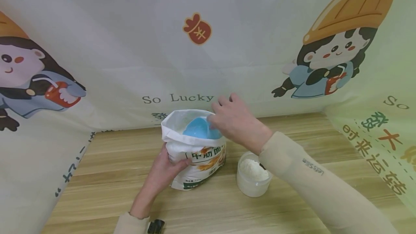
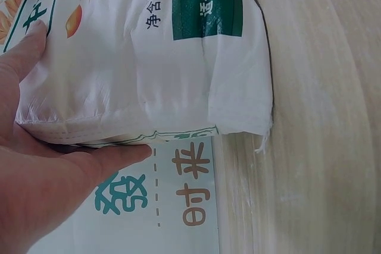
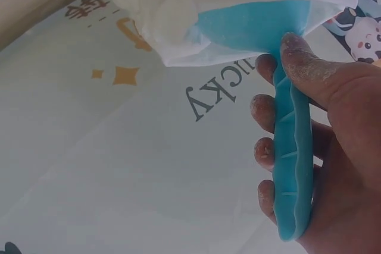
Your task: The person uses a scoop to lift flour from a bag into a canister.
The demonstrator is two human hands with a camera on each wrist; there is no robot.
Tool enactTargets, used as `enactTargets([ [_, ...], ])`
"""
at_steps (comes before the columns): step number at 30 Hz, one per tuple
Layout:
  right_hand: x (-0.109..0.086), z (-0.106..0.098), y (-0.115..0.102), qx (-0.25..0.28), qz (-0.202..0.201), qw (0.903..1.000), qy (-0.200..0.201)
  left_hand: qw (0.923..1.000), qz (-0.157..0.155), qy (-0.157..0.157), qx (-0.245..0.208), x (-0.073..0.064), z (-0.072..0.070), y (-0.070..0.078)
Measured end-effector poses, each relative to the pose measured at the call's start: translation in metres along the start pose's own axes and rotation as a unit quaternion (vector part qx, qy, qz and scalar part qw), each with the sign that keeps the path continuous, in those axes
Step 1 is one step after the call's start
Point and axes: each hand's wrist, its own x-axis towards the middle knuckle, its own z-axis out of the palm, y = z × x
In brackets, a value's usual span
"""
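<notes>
Head: a scoop (image 1: 196, 129) sits in the mouth of a bag (image 1: 199, 156), beside a tub (image 1: 252, 184) on the bench (image 1: 107, 176). Left wrist: the left hand (image 2: 44, 188) grips the bag, best kept steady. Right wrist: the right hand (image 3: 351, 123) clasps the scoop's handle (image 3: 287, 165); lifting level should limit spills.

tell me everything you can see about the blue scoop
The blue scoop looks like plastic, with a broad, smooth bowl and a long handle that is hollowed along one side and crossed by thin ribs. Its bowl sits in the open mouth of the white bag; the handle sticks out. The right hand grips the handle. Whether the bowl carries anything is unclear.
</notes>
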Motion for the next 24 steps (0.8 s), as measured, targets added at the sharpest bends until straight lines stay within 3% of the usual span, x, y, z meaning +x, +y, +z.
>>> enactTargets([
  [12, 0.002, 0.010, -0.001, 0.065, 0.022, 0.9975, -0.014, 0.9999, -0.009, 0.000, 0.010, -0.001, 0.001, 0.000],
  [24, 0.002, 0.021, -0.004, 0.086, 0.032, 0.9958, -0.006, 0.9998, -0.010, 0.003, 0.016, 0.000, 0.001, 0.002],
])
